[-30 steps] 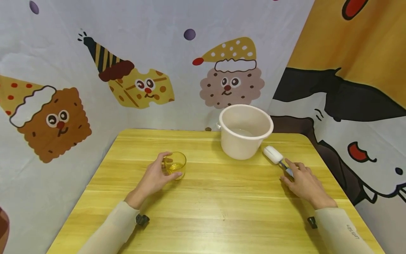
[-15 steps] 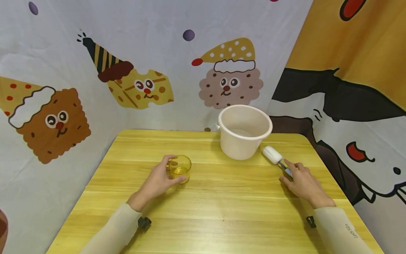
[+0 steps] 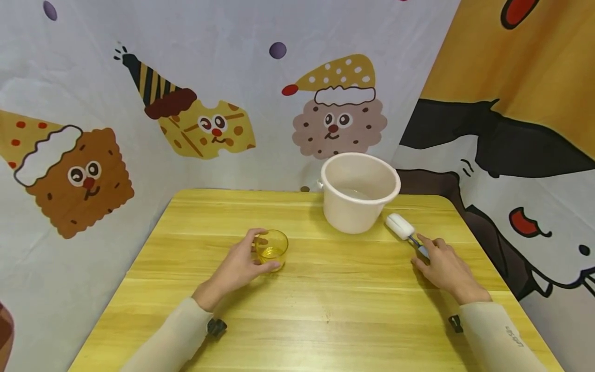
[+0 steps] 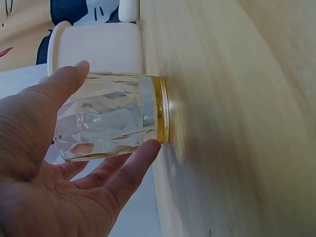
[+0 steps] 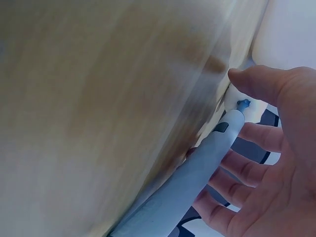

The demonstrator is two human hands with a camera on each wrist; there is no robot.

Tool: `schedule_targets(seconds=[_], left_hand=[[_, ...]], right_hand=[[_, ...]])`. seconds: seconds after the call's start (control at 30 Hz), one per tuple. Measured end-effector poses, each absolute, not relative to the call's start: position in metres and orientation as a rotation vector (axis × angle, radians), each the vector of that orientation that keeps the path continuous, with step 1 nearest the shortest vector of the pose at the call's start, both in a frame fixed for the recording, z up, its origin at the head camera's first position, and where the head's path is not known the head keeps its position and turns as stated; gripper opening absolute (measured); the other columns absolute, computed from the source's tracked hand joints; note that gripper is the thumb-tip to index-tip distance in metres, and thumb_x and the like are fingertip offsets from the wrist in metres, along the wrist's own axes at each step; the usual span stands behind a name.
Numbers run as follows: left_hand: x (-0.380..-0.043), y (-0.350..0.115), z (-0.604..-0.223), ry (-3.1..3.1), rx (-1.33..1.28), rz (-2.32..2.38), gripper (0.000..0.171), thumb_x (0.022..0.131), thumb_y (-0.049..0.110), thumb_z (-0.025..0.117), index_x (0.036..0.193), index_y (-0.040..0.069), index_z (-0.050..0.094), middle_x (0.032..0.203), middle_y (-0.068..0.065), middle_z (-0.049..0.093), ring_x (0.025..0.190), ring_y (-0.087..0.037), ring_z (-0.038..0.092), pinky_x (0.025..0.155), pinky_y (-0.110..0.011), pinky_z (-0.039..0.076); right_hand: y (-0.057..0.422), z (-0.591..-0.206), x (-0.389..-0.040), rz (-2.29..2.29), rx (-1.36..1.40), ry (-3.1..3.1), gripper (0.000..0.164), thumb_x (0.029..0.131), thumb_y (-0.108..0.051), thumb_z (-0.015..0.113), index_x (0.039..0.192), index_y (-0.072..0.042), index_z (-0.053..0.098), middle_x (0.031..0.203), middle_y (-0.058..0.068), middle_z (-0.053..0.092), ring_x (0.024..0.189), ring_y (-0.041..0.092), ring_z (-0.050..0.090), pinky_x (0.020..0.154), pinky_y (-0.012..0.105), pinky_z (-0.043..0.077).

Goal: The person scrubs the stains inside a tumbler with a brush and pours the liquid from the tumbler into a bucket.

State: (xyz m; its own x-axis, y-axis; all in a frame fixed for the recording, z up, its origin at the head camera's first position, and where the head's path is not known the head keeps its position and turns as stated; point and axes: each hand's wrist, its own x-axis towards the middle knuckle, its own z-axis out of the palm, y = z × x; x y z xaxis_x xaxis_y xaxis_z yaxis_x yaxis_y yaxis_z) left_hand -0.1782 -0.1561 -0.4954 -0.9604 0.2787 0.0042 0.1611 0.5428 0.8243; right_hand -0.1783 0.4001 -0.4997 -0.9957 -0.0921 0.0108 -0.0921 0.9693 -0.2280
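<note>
My left hand [image 3: 237, 266] grips a clear amber-tinted drinking glass [image 3: 274, 248], thumb on one side and fingers on the other. In the left wrist view the faceted glass [image 4: 111, 116] stands upright, its yellowish base close to the wooden tabletop. My right hand [image 3: 448, 268] lies over the pale blue-grey handle of a sponge cup brush [image 3: 401, 226] with a white head. Seen from the right wrist, its fingers [image 5: 229, 185] are against the far side of the brush handle [image 5: 185, 182], while the thumb is held apart from it.
A cream plastic bucket [image 3: 350, 214] stands at the table's back right, left of the brush head. Around the wooden table [image 3: 297, 320] hangs a white cartoon-printed cloth [image 3: 260, 181], close behind the far edge.
My left hand has moved the glass to the right and slightly towards me. The right hand, brush and bucket have stayed in place.
</note>
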Motion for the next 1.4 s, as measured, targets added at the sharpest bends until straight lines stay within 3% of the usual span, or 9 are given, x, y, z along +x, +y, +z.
schedule_targets(seconds=[0.23, 0.67, 0.9, 1.17, 1.4], left_hand=[[-0.177, -0.148, -0.495, 2.611, 0.395, 1.415, 0.096, 0.097, 0.038, 0.1, 0.172, 0.016, 0.044, 0.16, -0.019, 0.068, 0.142, -0.041, 0.071, 0.101, -0.039, 0.072], [-0.173, -0.129, -0.496, 2.636, 0.444, 1.396, 0.093, 0.096, 0.034, 0.101, 0.17, 0.012, 0.048, 0.154, -0.02, 0.071, 0.133, -0.036, 0.074, 0.093, -0.032, 0.072], [-0.172, -0.125, -0.497, 2.647, 0.487, 1.38, 0.093, 0.096, 0.033, 0.1, 0.169, 0.01, 0.047, 0.153, -0.022, 0.071, 0.128, -0.034, 0.076, 0.091, -0.029, 0.071], [-0.169, -0.123, -0.496, 2.669, 0.528, 1.324, 0.093, 0.098, 0.036, 0.099, 0.168, 0.008, 0.046, 0.152, -0.022, 0.071, 0.114, -0.026, 0.079, 0.087, -0.027, 0.07], [-0.17, -0.121, -0.497, 2.702, 0.56, 1.292, 0.093, 0.098, 0.039, 0.098, 0.169, 0.009, 0.046, 0.152, -0.022, 0.071, 0.112, -0.024, 0.078, 0.088, -0.028, 0.069]], right_hand=[[0.4, -0.499, -0.181, 0.361, 0.131, -3.118, 0.076, 0.111, -0.029, 0.078, 0.173, 0.002, 0.047, 0.145, 0.045, 0.058, 0.117, 0.06, 0.068, 0.088, 0.076, 0.061], [0.399, -0.496, -0.181, 0.333, 0.096, -3.104, 0.064, 0.11, -0.019, 0.079, 0.166, 0.003, 0.056, 0.131, 0.038, 0.067, 0.092, 0.043, 0.073, 0.063, 0.058, 0.06], [0.4, -0.499, -0.18, 0.315, 0.137, -3.076, 0.05, 0.109, -0.011, 0.078, 0.155, 0.003, 0.066, 0.122, 0.034, 0.07, 0.088, 0.04, 0.074, 0.062, 0.057, 0.06], [0.399, -0.499, -0.182, 0.29, 0.139, -3.067, 0.043, 0.107, -0.005, 0.08, 0.146, 0.011, 0.07, 0.117, 0.031, 0.073, 0.089, 0.043, 0.076, 0.066, 0.061, 0.063], [0.398, -0.496, -0.181, 0.288, 0.135, -3.07, 0.035, 0.107, -0.005, 0.081, 0.137, 0.009, 0.075, 0.104, 0.025, 0.073, 0.077, 0.032, 0.069, 0.06, 0.052, 0.058]])
